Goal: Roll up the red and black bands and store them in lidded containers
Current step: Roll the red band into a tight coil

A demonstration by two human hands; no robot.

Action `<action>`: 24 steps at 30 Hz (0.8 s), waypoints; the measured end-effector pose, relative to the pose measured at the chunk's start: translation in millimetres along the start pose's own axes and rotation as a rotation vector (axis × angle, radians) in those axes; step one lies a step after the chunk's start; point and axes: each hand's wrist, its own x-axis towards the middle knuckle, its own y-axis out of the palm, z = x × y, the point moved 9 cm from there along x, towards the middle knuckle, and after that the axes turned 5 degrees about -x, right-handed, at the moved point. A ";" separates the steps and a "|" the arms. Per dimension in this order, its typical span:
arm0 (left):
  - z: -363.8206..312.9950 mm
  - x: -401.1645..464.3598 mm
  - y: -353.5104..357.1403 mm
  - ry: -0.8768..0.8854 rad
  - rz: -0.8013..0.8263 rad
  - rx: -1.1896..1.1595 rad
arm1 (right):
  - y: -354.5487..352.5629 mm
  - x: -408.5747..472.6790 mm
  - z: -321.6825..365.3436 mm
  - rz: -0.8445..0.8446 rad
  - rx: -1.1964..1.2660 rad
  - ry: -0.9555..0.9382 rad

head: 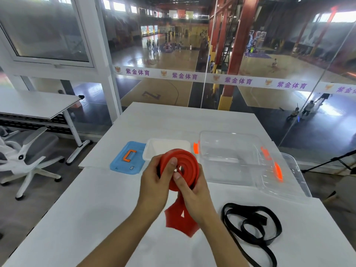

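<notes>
Left grip (154, 182): my fingers are curled round the left side of the red band (180, 168), with the thumb (170, 168) laid flat across the face of the coil.
Right grip (192, 187): curled round the lower right edge of the same coil, the thumb tip pressing near its centre hole.
Red band: mostly wound into a flat spiral that I hold up on edge above the counter (96, 209), between both hands. A loose tail (179, 218) hangs down from the coil between my wrists, and its end looks blurred.
Black band (250, 222): lying unrolled in loose loops on the counter to my right, well apart from my hands, one strand running off toward the near edge.
White box (165, 146): open, standing on the counter just behind the coil, which hides part of it.
Blue lid (127, 158): flat on the counter just left of the white box, with an orange handle (129, 155) on top.
Clear box (229, 157): open, to the right of the white box, with orange clips (195, 148) at its sides.
Clear lid (289, 182): leaning against the clear box on its right side, tilted.
Chair (28, 151): white, on the floor to the left of the counter.
</notes>
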 end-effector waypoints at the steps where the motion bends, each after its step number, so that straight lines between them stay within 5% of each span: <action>1: 1.1 -3.6 2.4 -0.002 -0.008 -0.011 | 1.2 0.5 -2.1 -0.021 0.020 0.009; 8: 6.1 15.6 6.4 -0.070 0.198 0.071 | -12.2 4.9 3.9 0.075 -0.035 0.008; 15: -7.8 26.3 12.4 -0.136 0.670 0.512 | -5.4 -1.5 6.1 0.290 -0.407 0.039; 24: -15.7 22.3 5.7 -0.010 0.533 0.472 | -10.5 7.6 3.9 0.226 -0.443 0.027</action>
